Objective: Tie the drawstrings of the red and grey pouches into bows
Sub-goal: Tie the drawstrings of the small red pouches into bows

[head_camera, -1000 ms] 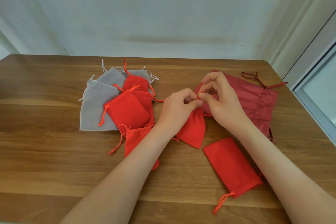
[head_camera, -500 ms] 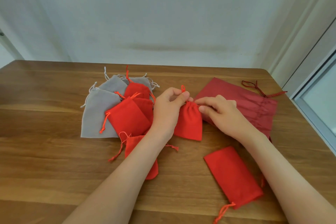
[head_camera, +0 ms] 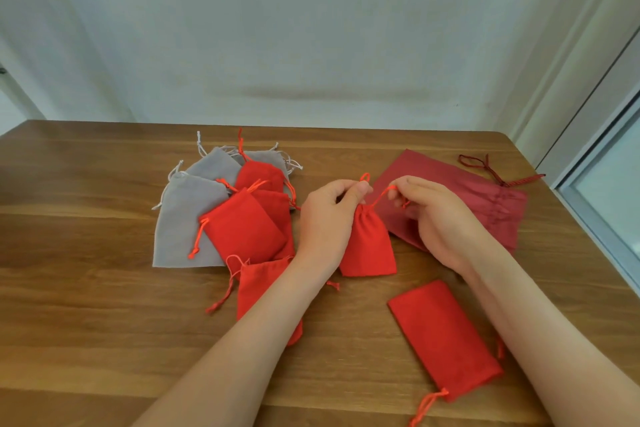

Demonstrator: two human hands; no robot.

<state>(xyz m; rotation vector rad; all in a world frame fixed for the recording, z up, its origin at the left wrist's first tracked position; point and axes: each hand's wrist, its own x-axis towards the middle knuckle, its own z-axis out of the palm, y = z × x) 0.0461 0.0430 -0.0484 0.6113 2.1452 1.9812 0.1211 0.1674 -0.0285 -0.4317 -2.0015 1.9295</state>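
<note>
Left of the left hand [head_camera: 325, 218], a red pouch [head_camera: 242, 225] overlaps grey pouches [head_camera: 180, 218].

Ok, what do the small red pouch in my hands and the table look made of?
Red pouch: soft matte fabric, perhaps velvet or felt; it gathers into folds at the neck. Table: wood or wood-look laminate, low sheen; plank grain shows.

Held red pouch [head_camera: 369, 246]: neck partly hidden behind left hand [head_camera: 325, 218]. Lower pouch [head_camera: 256, 288] half covered by the left forearm. Near pouch's drawstring [head_camera: 426, 406] cut by bottom edge. Dark red bag [head_camera: 467, 191] partly behind right hand [head_camera: 440, 222]
</note>
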